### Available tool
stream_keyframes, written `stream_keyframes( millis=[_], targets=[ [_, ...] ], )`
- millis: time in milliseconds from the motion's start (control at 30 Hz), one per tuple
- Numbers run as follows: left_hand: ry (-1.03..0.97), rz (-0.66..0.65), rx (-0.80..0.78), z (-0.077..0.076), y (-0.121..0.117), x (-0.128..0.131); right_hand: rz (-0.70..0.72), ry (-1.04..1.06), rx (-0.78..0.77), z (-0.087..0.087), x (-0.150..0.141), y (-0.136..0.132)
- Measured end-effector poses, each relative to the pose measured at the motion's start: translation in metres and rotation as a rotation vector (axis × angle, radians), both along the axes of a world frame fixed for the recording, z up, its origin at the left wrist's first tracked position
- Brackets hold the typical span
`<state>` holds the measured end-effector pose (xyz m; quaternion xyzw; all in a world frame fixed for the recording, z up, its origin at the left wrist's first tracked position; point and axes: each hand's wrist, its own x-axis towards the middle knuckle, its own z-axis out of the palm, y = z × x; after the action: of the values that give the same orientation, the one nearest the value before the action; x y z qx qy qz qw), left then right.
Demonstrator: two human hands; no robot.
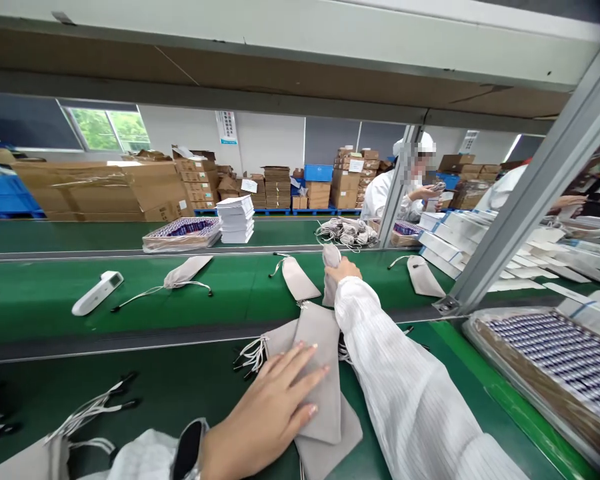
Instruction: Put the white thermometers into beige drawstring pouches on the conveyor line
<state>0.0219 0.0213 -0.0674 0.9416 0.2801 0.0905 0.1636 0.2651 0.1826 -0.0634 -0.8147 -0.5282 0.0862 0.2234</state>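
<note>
My left hand [275, 403] lies with its fingers stretched out on a small pile of light grey drawstring pouches [325, 373]; a dark watch [187, 450] is on that wrist. My right hand [344, 269] reaches out over the green conveyor belt [245, 287], its fingers closed round a filled-looking grey pouch [331, 255]. What is inside that pouch is hidden. Just left of it, another drawstring pouch [299, 279] lies on the belt. Farther left are a pouch with trailing cords [187, 272] and a white handheld device [98, 293]. One more pouch [424, 276] lies to the right.
A tray of striped small boxes [555, 360] stands at right beside a slanted metal post [525, 180]. Heaped white boxes [510, 247] lie behind it. A shelf [280, 40] hangs overhead. Across the belt, a co-worker [405, 180] handles something small. More pouches [35, 460] lie at lower left.
</note>
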Motion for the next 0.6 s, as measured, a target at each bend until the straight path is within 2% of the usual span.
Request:
stream_keyframes(
  millis=[100,200,267,333,400,467,500,600],
  targets=[
    [0.120,-0.025,0.033,-0.009,-0.002,-0.001,-0.056,-0.011,-0.092,-0.013,0.000,0.000],
    [0.155,0.012,0.072,-0.002,-0.005,-0.003,0.014,-0.047,-0.063,-0.001,-0.016,-0.002],
    [0.164,0.045,0.074,0.004,-0.005,-0.003,0.146,-0.060,0.001,0.017,-0.029,-0.008],
    [0.151,0.126,0.059,0.006,0.000,-0.003,0.366,-0.031,0.028,0.033,-0.042,-0.020],
    [0.089,0.272,0.063,0.003,0.009,-0.002,0.611,0.012,-0.051,0.040,-0.054,-0.037],
    [0.022,0.430,0.089,-0.002,0.018,-0.003,0.758,-0.005,-0.194,0.034,-0.061,-0.053],
    [0.001,0.479,0.100,-0.004,0.022,-0.003,0.777,-0.042,-0.265,0.029,-0.063,-0.058],
    [-0.041,0.489,0.078,-0.009,0.027,-0.004,0.773,-0.117,-0.362,0.009,-0.065,-0.065]
  ],
)
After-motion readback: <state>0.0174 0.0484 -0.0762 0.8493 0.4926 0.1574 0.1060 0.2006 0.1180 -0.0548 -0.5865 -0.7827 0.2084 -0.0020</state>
